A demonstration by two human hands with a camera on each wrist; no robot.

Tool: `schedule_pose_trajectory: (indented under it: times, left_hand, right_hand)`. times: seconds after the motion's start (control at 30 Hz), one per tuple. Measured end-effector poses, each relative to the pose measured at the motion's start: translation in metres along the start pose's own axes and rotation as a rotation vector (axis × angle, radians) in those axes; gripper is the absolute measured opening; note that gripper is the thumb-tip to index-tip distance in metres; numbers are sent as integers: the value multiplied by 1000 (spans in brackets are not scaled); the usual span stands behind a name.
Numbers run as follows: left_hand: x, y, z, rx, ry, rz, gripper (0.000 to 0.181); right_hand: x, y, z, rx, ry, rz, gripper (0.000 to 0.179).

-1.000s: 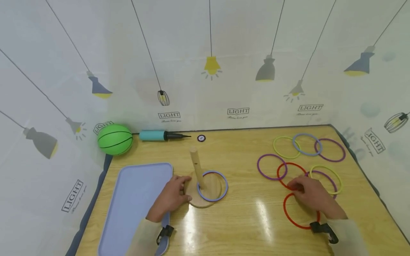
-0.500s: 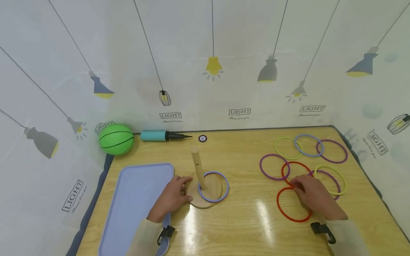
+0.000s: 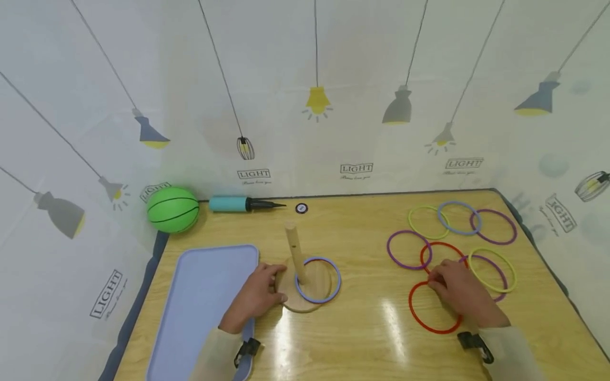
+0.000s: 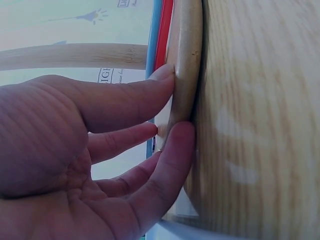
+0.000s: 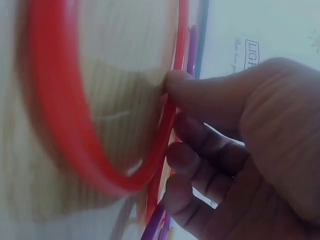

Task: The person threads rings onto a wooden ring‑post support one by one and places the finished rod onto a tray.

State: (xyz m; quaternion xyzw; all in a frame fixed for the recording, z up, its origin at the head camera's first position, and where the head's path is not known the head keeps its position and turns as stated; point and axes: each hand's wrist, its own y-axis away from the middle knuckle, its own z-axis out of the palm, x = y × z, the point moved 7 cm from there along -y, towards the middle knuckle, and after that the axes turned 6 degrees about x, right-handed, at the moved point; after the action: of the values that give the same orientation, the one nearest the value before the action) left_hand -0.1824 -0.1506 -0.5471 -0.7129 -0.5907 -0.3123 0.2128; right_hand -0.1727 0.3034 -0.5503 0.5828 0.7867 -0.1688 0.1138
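Observation:
My left hand (image 3: 257, 293) holds the rim of a round wooden base (image 4: 188, 60) by its left side, thumb on top in the left wrist view. An upright wooden peg (image 3: 295, 251) rises from this ring-toss stand. A blue ring (image 3: 339, 280) lies on the base around the peg's foot, leaning off to the right; a red ring (image 4: 163, 35) sits against it. At the right, my right hand (image 3: 459, 293) pinches the far edge of another red ring (image 5: 57, 100) between thumb and fingers. That ring's near side stays low over the table.
Several yellow, purple, red and blue rings, some overlapping, lie beyond the right hand, such as a purple ring (image 3: 388, 253). A blue tray (image 3: 205, 307) is under the left forearm. A green ball (image 3: 173, 210), turquoise hand pump (image 3: 229, 204) and small round disc (image 3: 301, 208) line the back.
The red ring in my right hand has slid left and slightly away from me, and the hand has shifted a little left with it. My left hand keeps its place on the base.

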Motion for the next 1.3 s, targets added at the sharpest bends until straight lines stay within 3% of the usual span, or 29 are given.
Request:
schedule_pose_trajectory:
  times: [0.17,0.6,0.87,1.07,1.3]
  left_hand:
    - [0,1,2,-6,-10,10,68]
    - [1,0,0,2,-16,4,67]
    - [2,1,-1,9,-29,10,67]
    - [1,-1,-1,-7,-32,-2,67]
    - [-1,1,0,-13,-34,-1,67]
  right_hand:
    - [-6,1,-3,53,-21,-39,16]
    - [-32,-13,-21,146,-298,-140,18]
    - [-61,-31,-30,75,-520,-71,14]
    - [-85,-45,-29,14,-768,17,15]
    - [-119,-54,-36,13,-972,44,19]
